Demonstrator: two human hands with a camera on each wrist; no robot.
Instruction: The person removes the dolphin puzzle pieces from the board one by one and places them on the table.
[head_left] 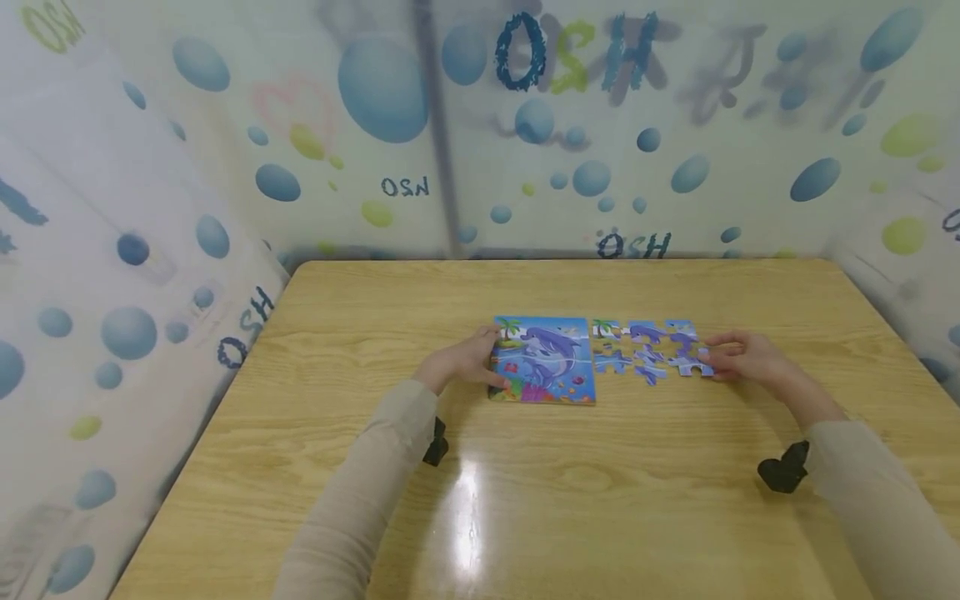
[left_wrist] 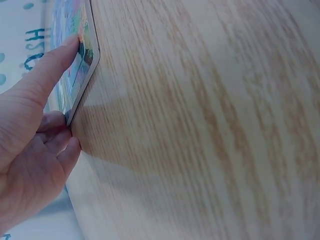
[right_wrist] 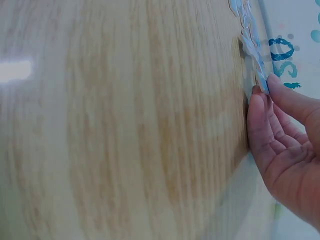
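Note:
A square dolphin picture puzzle board [head_left: 551,362] lies flat on the table. My left hand [head_left: 471,357] grips its left side; in the left wrist view the thumb [left_wrist: 62,55] rests on the picture face while the other fingers meet the edge. Right of the board, several loose jigsaw pieces [head_left: 648,357] form a small spread of two rows. At their right end my right hand [head_left: 746,360] pinches a jigsaw piece [head_left: 692,365] between thumb and forefinger. The right wrist view shows that piece [right_wrist: 261,75] edge-on, its far part hidden by neighbouring pieces.
The wooden table [head_left: 555,500] runs up to a patterned curtain wall [head_left: 525,167] behind and at both sides. A black wrist device [head_left: 783,468] hangs at the right sleeve, another black device [head_left: 436,442] at the left sleeve.

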